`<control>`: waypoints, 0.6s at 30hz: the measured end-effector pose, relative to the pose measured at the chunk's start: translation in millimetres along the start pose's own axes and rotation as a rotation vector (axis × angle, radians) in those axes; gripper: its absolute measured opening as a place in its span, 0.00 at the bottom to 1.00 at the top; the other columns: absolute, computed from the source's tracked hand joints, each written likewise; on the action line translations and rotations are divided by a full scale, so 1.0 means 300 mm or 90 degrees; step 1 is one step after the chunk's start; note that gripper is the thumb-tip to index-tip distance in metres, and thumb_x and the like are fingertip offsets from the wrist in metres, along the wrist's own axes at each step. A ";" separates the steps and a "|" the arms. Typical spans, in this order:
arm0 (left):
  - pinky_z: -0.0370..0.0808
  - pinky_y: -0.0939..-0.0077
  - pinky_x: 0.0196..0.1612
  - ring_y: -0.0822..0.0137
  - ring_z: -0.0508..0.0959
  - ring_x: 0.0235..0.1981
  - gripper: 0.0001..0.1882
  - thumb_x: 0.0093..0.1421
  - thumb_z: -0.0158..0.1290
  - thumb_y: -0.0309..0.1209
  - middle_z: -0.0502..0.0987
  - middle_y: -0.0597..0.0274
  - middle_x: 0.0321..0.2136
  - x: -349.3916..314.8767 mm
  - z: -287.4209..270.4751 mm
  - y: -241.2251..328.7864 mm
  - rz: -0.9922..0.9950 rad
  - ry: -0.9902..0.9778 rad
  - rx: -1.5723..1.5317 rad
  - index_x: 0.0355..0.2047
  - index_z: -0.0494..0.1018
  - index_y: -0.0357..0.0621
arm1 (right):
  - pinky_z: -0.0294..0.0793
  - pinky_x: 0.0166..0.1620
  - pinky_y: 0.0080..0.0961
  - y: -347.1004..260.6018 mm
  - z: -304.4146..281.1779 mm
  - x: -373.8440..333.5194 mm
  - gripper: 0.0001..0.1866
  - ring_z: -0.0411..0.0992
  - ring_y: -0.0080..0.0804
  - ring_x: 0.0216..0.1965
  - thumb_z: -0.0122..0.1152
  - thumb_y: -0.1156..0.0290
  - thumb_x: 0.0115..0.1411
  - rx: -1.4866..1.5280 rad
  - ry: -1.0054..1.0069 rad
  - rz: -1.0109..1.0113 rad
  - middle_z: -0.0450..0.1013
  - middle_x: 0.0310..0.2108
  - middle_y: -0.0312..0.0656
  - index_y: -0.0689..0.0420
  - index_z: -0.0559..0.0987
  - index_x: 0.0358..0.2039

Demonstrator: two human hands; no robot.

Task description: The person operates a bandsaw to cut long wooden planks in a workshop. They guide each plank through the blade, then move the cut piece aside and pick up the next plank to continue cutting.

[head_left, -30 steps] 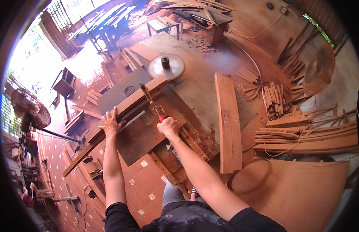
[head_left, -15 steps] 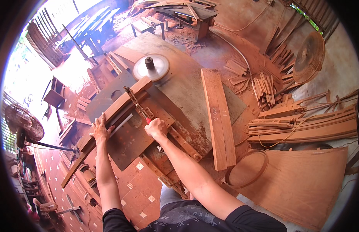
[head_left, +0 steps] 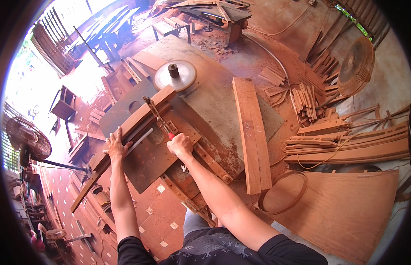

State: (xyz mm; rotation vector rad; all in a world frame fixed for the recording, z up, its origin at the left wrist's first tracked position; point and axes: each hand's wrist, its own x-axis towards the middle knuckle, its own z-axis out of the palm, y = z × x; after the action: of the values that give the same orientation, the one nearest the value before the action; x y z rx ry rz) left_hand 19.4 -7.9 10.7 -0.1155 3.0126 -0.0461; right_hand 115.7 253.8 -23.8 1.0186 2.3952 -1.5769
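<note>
A long wooden beam (head_left: 145, 115) lies slantwise across a dark metal sliding plate (head_left: 143, 172). My left hand (head_left: 116, 146) rests on the beam's nearer part, fingers spread over the wood and thumb apart. To its right, my right hand (head_left: 180, 145) is closed around the red handle of a metal toggle clamp (head_left: 158, 118), whose arm reaches over the beam. Just past the beam's far end is a round saw blade (head_left: 187, 76) with a dark central hub; its blurred face looks to be spinning. A pale strip (head_left: 141, 140) lies beside my left hand.
Two thick planks (head_left: 252, 141) lie side by side on the right of the sawdust-covered machine table (head_left: 214, 119). Stacked offcuts (head_left: 305, 101), long boards (head_left: 347, 143) and a wooden sheet (head_left: 342, 203) stand further right. Floor fans (head_left: 356, 62) are at both sides.
The whole view has shifted very slightly. Both hands, the beam and the clamp keep their places relative to one another.
</note>
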 end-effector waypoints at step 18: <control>0.57 0.12 0.65 0.42 0.54 0.77 0.55 0.55 0.69 0.56 0.52 0.54 0.78 0.037 0.005 0.052 0.015 0.002 0.001 0.77 0.47 0.86 | 0.84 0.45 0.41 -0.006 -0.041 0.009 0.17 0.82 0.60 0.39 0.70 0.63 0.56 -0.044 0.043 -0.004 0.80 0.31 0.68 0.67 0.81 0.23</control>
State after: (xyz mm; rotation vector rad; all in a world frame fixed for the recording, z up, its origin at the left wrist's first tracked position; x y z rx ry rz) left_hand 7.5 6.7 7.1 -0.0806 3.0159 -0.0461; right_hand 115.8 265.0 -18.0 1.0691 2.4806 -1.4738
